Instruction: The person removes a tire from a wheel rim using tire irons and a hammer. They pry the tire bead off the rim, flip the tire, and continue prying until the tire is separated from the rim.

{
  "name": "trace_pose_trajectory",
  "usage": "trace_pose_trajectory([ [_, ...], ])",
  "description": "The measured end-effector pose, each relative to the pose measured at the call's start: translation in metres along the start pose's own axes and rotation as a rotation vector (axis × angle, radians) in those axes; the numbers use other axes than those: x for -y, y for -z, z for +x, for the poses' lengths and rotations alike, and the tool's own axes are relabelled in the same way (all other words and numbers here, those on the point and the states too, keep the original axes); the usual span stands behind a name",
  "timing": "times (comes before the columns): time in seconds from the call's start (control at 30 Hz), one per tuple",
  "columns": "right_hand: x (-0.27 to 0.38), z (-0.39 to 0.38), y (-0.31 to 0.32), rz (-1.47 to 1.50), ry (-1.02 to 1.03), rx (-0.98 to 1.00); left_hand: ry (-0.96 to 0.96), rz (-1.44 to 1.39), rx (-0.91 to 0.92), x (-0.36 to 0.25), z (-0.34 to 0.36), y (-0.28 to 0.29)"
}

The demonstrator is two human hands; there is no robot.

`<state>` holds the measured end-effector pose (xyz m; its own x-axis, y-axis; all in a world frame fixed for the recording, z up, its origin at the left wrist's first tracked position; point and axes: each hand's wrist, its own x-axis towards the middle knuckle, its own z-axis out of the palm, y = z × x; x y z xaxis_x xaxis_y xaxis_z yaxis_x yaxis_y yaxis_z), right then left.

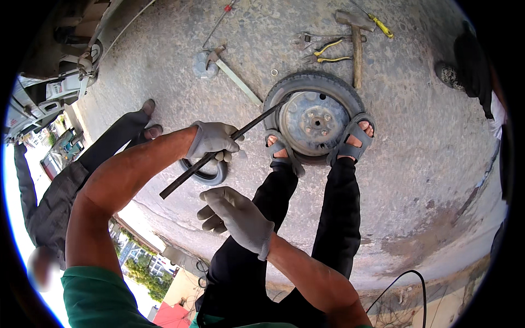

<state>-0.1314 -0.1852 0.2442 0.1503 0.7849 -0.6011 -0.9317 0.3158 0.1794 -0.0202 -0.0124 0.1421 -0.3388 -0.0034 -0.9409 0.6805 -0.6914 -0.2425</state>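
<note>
– where's he at with that wheel (314, 117)?

– it's flat on the concrete, a sandalled foot on each side. left hand (214, 140) is clenched round the long iron bar (219, 151), whose tip sits at the tyre's rim. looks like he's levering the tyre off

– and the right hand (236, 216)?

– loose, fingers spread, holding nothing, just below the bar. i'd guess it needs to join the grip to push down

Bare concrete lies open at three o'clock of the small black tyre on its grey steel rim (314, 117). At twelve o'clock a wooden-handled hammer (356, 46) and yellow-handled pliers (327, 53) crowd the ground; sandalled feet (353, 139) block six o'clock.
</note>
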Motion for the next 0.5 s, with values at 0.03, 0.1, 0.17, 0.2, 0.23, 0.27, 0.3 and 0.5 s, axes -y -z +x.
trace_pose_trajectory([
  [0.03, -0.006, -0.004, 0.010, -0.027, 0.009, -0.010, 0.009, 0.036, 0.002, 0.004, 0.002, 0.008],
  [0.1, -0.023, -0.011, 0.032, 0.042, 0.027, -0.074, 0.029, 0.093, -0.025, 0.009, -0.003, 0.014],
  [0.17, -0.043, -0.018, 0.048, 0.050, 0.059, -0.162, 0.063, 0.193, -0.071, 0.010, -0.005, 0.023],
  [0.2, -0.050, -0.022, 0.053, 0.051, 0.035, -0.178, 0.085, 0.262, -0.104, 0.008, -0.004, 0.031],
  [0.23, -0.054, -0.026, 0.056, 0.050, 0.010, -0.186, 0.114, 0.327, -0.143, 0.005, -0.005, 0.040],
  [0.27, -0.057, -0.029, 0.057, 0.045, 0.010, -0.188, 0.133, 0.413, -0.197, -0.002, -0.008, 0.048],
  [0.3, -0.059, -0.032, 0.058, 0.039, 0.010, -0.191, 0.152, 0.499, -0.252, -0.010, -0.011, 0.059],
  [0.5, -0.042, -0.037, 0.049, -0.003, 0.078, -0.171, -0.018, 0.970, -0.450, -0.029, 0.010, 0.109],
])
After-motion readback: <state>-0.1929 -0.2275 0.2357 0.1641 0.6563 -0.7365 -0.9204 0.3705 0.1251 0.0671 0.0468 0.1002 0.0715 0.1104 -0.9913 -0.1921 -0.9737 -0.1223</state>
